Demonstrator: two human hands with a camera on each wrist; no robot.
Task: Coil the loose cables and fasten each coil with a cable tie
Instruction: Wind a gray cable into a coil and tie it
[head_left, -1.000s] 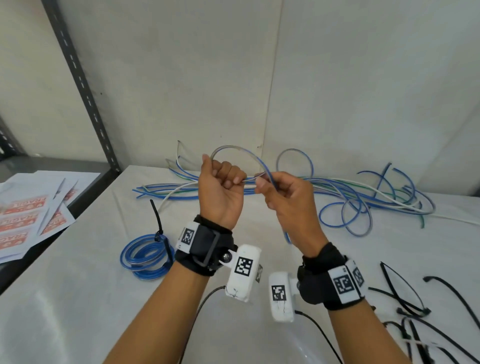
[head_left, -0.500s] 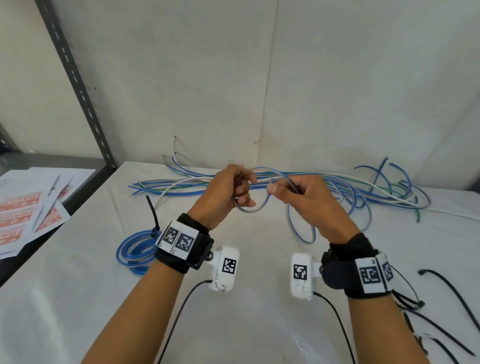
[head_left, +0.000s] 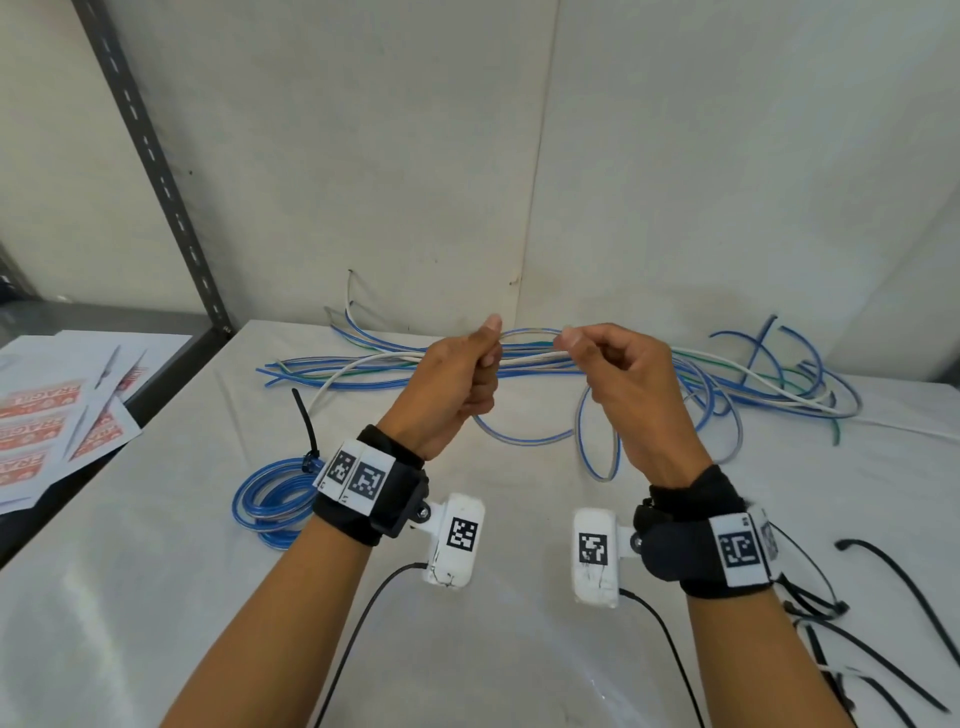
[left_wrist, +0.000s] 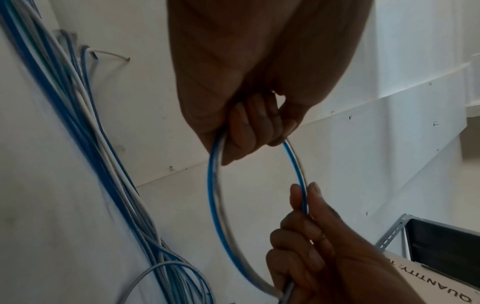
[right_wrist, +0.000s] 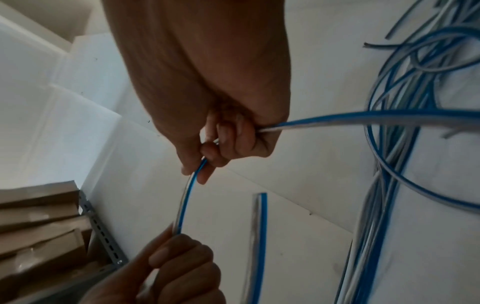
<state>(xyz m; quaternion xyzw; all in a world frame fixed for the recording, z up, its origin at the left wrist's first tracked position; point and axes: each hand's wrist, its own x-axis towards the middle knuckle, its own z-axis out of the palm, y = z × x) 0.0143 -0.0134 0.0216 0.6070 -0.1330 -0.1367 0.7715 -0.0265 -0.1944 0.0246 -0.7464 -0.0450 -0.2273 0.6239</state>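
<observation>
Both hands are raised above the white table (head_left: 156, 597) and hold one blue-and-clear cable (head_left: 530, 439). My left hand (head_left: 467, 374) grips a loop of it in a fist (left_wrist: 249, 127); the loop (left_wrist: 215, 205) curves down from the fingers. My right hand (head_left: 608, 369) pinches the same cable between thumb and forefinger (right_wrist: 205, 162), and the cable (right_wrist: 363, 119) runs on through the palm toward the pile. Loose blue, white and green cables (head_left: 753, 379) lie tangled along the back of the table. A finished blue coil (head_left: 270, 504) with a black tie (head_left: 306, 426) lies at the left.
Several black cable ties (head_left: 883, 649) lie at the right front of the table. Printed paper sheets (head_left: 57, 410) sit on a lower shelf at the left beside a grey slotted metal upright (head_left: 156, 166). White walls stand close behind the table.
Both hands dropped lower and moved apart. The arch of cable once above the fists is gone; a short stretch now runs between the hands and a loop hangs below the left.
</observation>
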